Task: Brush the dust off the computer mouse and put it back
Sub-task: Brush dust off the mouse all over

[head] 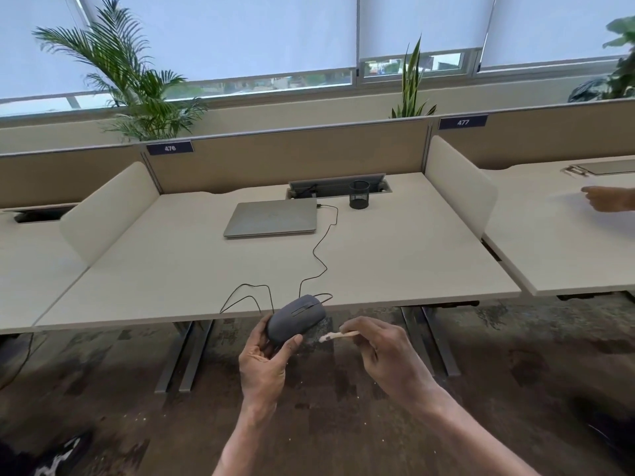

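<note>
A dusty dark grey wired computer mouse is held in the air just in front of the desk's near edge. My left hand grips it from below, thumb along its right side. The mouse's black cable snakes over the desk to the closed silver laptop. My right hand pinches a small wooden-handled brush. Its pale bristles point left, just short of the mouse's near right side.
A black mesh pen cup stands beside an open cable tray at the back of the desk. White side dividers bound the desk. Another person's hand rests on the neighbouring desk at right. Dark carpet lies below.
</note>
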Tool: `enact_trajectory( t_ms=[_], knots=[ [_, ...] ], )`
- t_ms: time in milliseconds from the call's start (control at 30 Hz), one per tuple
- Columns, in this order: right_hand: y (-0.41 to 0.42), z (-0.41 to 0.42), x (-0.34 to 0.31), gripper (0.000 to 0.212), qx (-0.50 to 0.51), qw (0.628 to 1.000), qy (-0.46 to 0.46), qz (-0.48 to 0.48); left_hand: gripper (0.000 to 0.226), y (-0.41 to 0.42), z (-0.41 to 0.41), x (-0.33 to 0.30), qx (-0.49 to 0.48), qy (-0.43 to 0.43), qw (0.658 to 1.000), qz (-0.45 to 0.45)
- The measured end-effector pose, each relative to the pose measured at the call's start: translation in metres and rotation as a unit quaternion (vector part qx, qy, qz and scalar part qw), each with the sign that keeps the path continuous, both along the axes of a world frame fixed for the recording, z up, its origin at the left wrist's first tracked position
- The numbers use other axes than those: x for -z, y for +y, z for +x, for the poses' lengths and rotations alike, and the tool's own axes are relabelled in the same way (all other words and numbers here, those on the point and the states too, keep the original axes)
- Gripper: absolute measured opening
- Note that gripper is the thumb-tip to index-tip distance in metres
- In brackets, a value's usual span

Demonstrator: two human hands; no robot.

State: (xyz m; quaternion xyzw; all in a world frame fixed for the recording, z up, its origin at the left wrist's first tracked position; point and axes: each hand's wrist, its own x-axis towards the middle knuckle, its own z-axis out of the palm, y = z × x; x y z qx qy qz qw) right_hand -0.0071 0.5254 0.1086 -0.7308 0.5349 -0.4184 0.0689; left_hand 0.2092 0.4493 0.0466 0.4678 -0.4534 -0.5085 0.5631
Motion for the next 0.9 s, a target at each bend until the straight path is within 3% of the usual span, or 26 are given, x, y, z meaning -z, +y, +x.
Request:
enact_trajectory(
  t_ms=[500,900],
  knots=[
    [0.023,-0.115,0.024,0.043,0.098,0.992,-0.083,-0.002,0.062,0.018,-0.078,0.004,-0.110,0.015,0.994,-0.010],
    [0.012,-0.170,0.019,0.045,0.093,0.992,-0.088,0.015,0.069,0.019,-0.159,-0.007,-0.189,0.017,0.982,-0.002]
  ],
)
